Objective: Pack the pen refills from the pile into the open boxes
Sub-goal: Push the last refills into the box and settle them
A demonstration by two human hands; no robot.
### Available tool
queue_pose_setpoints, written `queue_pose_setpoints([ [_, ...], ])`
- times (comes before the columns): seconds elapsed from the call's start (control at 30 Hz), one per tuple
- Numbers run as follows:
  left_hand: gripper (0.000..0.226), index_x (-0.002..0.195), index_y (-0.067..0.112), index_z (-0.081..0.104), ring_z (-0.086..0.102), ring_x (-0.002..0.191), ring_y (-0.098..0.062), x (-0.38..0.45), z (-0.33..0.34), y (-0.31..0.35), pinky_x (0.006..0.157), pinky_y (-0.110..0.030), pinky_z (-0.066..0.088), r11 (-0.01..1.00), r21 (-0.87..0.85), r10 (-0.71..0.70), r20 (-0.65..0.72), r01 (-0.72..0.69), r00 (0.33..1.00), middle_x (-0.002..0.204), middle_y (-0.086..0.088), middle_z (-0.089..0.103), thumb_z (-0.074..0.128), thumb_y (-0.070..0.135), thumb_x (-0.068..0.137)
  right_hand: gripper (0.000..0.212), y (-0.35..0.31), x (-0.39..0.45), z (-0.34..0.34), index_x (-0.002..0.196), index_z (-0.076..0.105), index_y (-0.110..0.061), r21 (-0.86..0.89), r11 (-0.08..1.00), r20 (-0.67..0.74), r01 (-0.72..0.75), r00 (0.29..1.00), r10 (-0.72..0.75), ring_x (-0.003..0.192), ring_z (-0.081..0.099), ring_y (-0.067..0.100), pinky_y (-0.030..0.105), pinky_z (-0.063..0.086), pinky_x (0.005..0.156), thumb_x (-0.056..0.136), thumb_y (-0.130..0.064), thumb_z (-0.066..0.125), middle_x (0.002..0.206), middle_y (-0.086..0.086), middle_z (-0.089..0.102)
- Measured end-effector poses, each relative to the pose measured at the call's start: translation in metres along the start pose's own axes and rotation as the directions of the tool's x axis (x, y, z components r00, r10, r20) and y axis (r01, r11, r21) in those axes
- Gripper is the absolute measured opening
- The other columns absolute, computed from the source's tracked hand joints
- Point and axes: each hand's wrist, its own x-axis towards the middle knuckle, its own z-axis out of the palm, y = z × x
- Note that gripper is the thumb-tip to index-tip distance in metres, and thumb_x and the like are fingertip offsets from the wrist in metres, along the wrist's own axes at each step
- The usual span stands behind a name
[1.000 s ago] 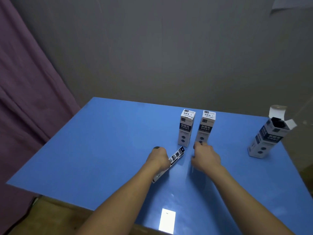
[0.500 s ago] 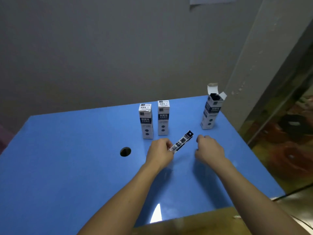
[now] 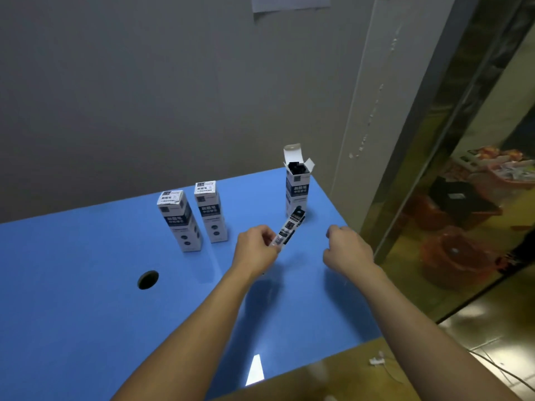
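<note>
Over the blue table (image 3: 86, 285) my left hand (image 3: 254, 250) pinches a slim refill pack (image 3: 288, 231) at its lower end, tilted up toward the open box (image 3: 297, 195) near the far right corner. Right hand (image 3: 347, 250) hovers loosely curled, holding nothing. Two closed boxes (image 3: 207, 211) stand left of my hands — a round hole (image 3: 148, 279) nearer. Orange buckets (image 3: 454, 256) sit past the table edge.

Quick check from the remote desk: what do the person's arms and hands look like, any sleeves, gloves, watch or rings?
Both forearms are bare as far as the frame shows. The left hand and right hand wear no gloves; no watch, band or ring is visible. No sleeve edge shows in this view.
</note>
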Motion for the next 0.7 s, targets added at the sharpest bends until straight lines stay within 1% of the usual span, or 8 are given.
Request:
queue_pose_setpoints([
  [0.1, 0.013, 0.078, 0.023, 0.062, 0.063, 0.076, -0.017, 0.011, 0.019, 0.016, 0.064, -0.028, 0.049, 0.999, -0.007, -0.046, -0.066, 0.045, 0.997, 0.078, 0.004, 0.067, 0.073, 0.018, 0.082, 0.036, 0.021, 0.021, -0.005, 0.124, 0.05, -0.012, -0.009, 0.999, 0.038, 0.039, 0.999, -0.039, 0.114, 0.053, 0.029, 0.035, 0.046, 0.08, 0.088, -0.013, 0.051, 0.125, 0.008, 0.052],
  [0.17, 0.011, 0.08, 0.021, 0.062, 0.06, 0.073, -0.016, 0.019, 0.031, 0.025, 0.059, -0.025, 0.046, 0.997, -0.012, -0.078, -0.101, 0.077, 0.992, 0.079, 0.003, 0.066, 0.072, 0.017, 0.083, 0.036, 0.034, 0.037, -0.008, 0.124, 0.05, -0.012, -0.018, 0.997, 0.056, 0.079, 0.995, -0.078, 0.112, 0.054, 0.029, 0.035, 0.048, 0.081, 0.088, -0.014, 0.052, 0.125, 0.008, 0.053],
  [0.27, 0.009, 0.082, 0.017, 0.063, 0.06, 0.071, -0.017, 0.027, 0.044, 0.036, 0.061, -0.028, 0.049, 0.99, -0.044, -0.137, -0.141, 0.132, 0.98, 0.079, 0.0, 0.067, 0.071, 0.014, 0.083, 0.034, 0.048, 0.061, -0.012, 0.121, 0.051, -0.012, -0.01, 0.99, 0.069, 0.143, 0.988, -0.142, 0.109, 0.056, 0.029, 0.035, 0.05, 0.079, 0.087, -0.013, 0.053, 0.123, 0.008, 0.054],
  [0.37, 0.009, 0.081, 0.016, 0.064, 0.062, 0.073, -0.02, 0.033, 0.052, 0.043, 0.063, -0.031, 0.05, 0.981, -0.076, -0.19, -0.19, 0.178, 0.963, 0.08, -0.003, 0.069, 0.072, 0.011, 0.081, 0.036, 0.057, 0.084, -0.011, 0.123, 0.051, -0.013, 0.062, 0.98, 0.106, 0.187, 0.975, -0.193, 0.11, 0.057, 0.029, 0.038, 0.052, 0.086, 0.088, -0.019, 0.057, 0.125, 0.008, 0.055],
  [0.4, 0.01, 0.08, 0.016, 0.064, 0.063, 0.073, -0.021, 0.034, 0.053, 0.044, 0.064, -0.031, 0.051, 0.978, -0.092, -0.205, -0.209, 0.189, 0.956, 0.08, -0.003, 0.069, 0.072, 0.01, 0.08, 0.042, 0.058, 0.091, -0.01, 0.128, 0.049, -0.012, 0.113, 0.974, 0.125, 0.197, 0.97, -0.21, 0.114, 0.056, 0.029, 0.039, 0.051, 0.09, 0.089, -0.022, 0.061, 0.128, 0.008, 0.054],
  [0.5, 0.014, 0.079, 0.016, 0.063, 0.064, 0.07, -0.02, 0.035, 0.051, 0.047, 0.064, -0.033, 0.055, 0.967, -0.144, -0.241, -0.242, 0.21, 0.94, 0.079, -0.003, 0.07, 0.073, 0.007, 0.079, 0.066, 0.057, 0.111, -0.008, 0.14, 0.041, -0.01, 0.282, 0.933, 0.159, 0.225, 0.948, -0.276, 0.124, 0.051, 0.025, 0.036, 0.046, 0.098, 0.085, -0.032, 0.073, 0.136, 0.008, 0.051],
  [0.6, 0.017, 0.084, 0.017, 0.065, 0.065, 0.073, -0.018, 0.034, 0.043, 0.045, 0.072, -0.035, 0.056, 0.965, -0.169, -0.238, -0.263, 0.199, 0.935, 0.081, 0.003, 0.069, 0.074, 0.003, 0.079, 0.085, 0.048, 0.125, -0.008, 0.145, 0.034, -0.011, 0.438, 0.871, 0.145, 0.22, 0.94, -0.31, 0.127, 0.049, 0.024, 0.034, 0.043, 0.101, 0.079, -0.037, 0.081, 0.141, 0.007, 0.048],
  [0.7, 0.021, 0.09, 0.02, 0.067, 0.064, 0.073, -0.016, 0.034, 0.03, 0.045, 0.066, -0.029, 0.052, 0.965, -0.195, -0.225, -0.26, 0.177, 0.939, 0.083, 0.004, 0.069, 0.074, 0.002, 0.081, 0.099, 0.035, 0.139, -0.008, 0.148, 0.028, -0.016, 0.6, 0.781, 0.129, 0.172, 0.943, -0.308, 0.127, 0.05, 0.022, 0.039, 0.044, 0.104, 0.072, -0.039, 0.087, 0.143, 0.004, 0.046],
])
